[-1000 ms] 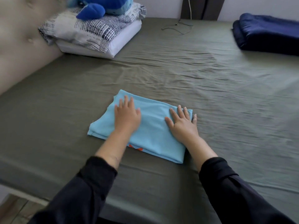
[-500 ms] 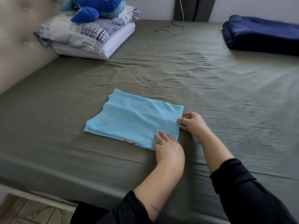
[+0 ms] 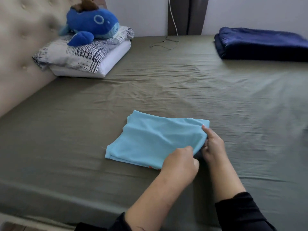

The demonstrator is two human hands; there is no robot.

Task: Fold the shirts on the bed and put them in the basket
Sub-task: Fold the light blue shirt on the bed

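Note:
A light blue shirt (image 3: 155,139), folded into a rough rectangle, lies on the olive-green bed sheet (image 3: 83,130) near the front edge. A bit of orange print shows at its near edge. My left hand (image 3: 179,161) grips the shirt's near right corner, fingers curled around the cloth. My right hand (image 3: 212,144) pinches the shirt's right edge, which is lifted slightly off the sheet. No basket is in view.
Two stacked pillows (image 3: 83,57) with a blue whale plush (image 3: 90,25) on top sit at the back left against a padded headboard (image 3: 20,47). A folded dark blue blanket (image 3: 260,44) lies at the back right. A thin cable (image 3: 164,42) trails on the sheet at the back.
Both hands left the top of the shirt, moved to its right end and took hold of it there. The right edge has risen slightly off the sheet.

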